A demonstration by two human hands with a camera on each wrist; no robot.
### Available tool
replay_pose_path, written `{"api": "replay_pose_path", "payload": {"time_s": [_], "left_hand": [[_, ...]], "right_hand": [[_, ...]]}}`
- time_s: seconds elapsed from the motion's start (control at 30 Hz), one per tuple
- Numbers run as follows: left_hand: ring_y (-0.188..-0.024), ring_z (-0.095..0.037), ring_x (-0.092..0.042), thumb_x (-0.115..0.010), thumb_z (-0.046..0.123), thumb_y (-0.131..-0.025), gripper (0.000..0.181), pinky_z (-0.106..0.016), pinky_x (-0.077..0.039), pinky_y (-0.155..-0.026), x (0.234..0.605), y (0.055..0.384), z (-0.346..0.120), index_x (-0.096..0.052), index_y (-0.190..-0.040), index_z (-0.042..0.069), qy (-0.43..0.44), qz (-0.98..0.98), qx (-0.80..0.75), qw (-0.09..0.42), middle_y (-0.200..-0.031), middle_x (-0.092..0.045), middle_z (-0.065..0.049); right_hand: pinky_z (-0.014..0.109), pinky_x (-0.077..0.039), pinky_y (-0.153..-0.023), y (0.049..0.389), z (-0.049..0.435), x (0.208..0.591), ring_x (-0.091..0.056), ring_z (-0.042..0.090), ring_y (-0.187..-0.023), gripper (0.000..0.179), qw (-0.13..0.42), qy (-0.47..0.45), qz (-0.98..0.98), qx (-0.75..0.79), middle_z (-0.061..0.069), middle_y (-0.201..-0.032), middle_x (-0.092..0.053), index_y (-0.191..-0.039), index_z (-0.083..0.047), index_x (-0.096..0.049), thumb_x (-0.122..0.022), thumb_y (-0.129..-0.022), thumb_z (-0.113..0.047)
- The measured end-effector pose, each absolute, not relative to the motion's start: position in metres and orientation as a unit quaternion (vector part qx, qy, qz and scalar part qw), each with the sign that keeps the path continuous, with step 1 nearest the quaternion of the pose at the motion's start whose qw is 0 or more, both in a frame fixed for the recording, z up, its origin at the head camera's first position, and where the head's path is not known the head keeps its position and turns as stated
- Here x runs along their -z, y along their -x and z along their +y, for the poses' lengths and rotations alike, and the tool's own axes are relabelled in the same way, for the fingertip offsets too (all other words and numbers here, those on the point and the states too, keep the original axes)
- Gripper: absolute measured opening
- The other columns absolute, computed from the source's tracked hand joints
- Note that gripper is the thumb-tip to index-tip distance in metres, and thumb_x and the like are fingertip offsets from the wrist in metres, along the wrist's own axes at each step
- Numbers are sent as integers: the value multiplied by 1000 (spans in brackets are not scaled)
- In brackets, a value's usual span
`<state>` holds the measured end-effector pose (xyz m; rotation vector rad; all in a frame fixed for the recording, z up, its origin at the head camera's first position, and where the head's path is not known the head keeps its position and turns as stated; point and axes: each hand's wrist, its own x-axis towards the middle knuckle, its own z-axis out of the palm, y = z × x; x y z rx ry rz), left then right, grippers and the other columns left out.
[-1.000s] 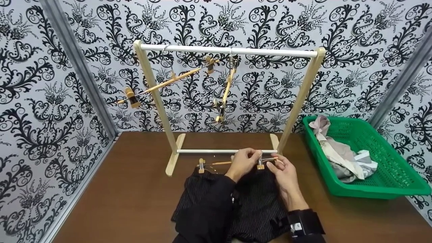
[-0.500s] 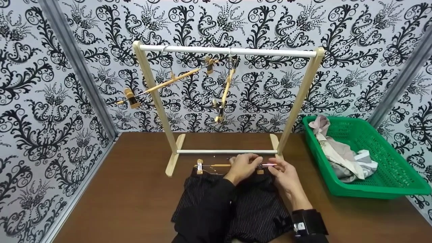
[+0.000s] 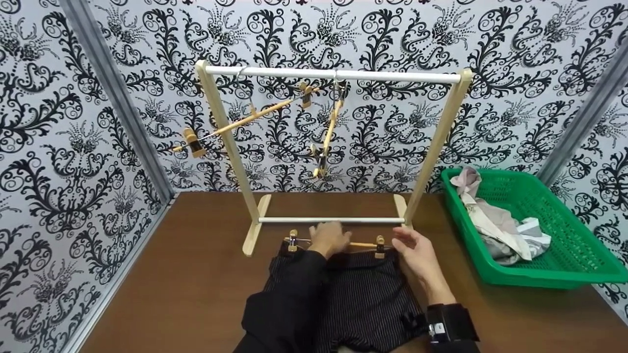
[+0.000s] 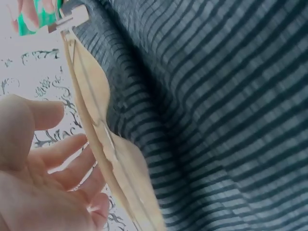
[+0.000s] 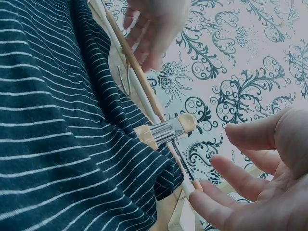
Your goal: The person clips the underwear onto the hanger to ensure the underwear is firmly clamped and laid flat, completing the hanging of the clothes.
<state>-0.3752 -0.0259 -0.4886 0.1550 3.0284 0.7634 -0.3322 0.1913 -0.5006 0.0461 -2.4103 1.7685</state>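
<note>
A black garment (image 3: 365, 299) with fine white pinstripes is lying softly rumpled at the near edge of the worktop (image 3: 196, 274), around its middle. Along the garment's far hem, a slim wooden clip hanger (image 3: 363, 244) is running crosswise, its wood-tipped metal clips gripping the cloth. The left hand (image 3: 329, 238) is reaching over the hanger's middle, fingers loosely bent and pinching nothing; the right hand (image 3: 416, 255) is hovering by the hanger's right end, thumb and fingers spread, contact unclear. The black left sleeve (image 3: 284, 304) is covering part of the garment. Just beyond, a pale wooden rack (image 3: 444, 130) with smooth white rods is standing toward the far edge, carrying two clip hangers (image 3: 253, 115). Near the right edge, a perforated green plastic basket (image 3: 544, 279) is holding crumpled pale clothes (image 3: 500, 228).
</note>
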Motion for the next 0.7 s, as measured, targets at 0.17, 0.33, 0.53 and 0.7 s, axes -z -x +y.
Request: {"api": "replay_pose_path", "payload": {"time_s": [0.17,0.33,0.53,0.7], "left_hand": [[-116,-34,-61,-63,36,-97,30,-63,-28,-108,494,374,-37,-74,-96,9,-46,950,-305,42,-117,-72,-8],[-113,-33,-63,-67,27,-94,25,-67,-24,-106,501,375,-44,-79,-106,9,-68,927,-365,47,-111,-74,-5],[-107,-31,-64,-73,22,-89,17,-68,-19,-108,502,374,-48,-78,-96,7,-63,912,-401,55,-97,-75,-4],[-99,-28,-63,-79,18,-81,16,-61,-26,-101,503,372,-46,-77,-93,7,-59,913,-402,48,-96,-74,-3]], "right_hand": [[48,-43,-105,331,191,500,-59,37,-119,29,87,-67,-848,-519,25,-126,-65,-125,9,-65,-64,-97,2],[52,-46,-101,331,192,505,-63,37,-116,29,69,-138,-893,-422,20,-120,-70,-124,6,-67,-66,-97,-3],[55,-43,-104,332,192,508,-59,40,-122,36,43,-167,-902,-395,24,-129,-65,-132,8,-62,-64,-99,-7],[55,-41,-106,330,193,511,-57,41,-125,40,30,-166,-909,-381,24,-131,-63,-135,8,-59,-64,-99,-9]]}}
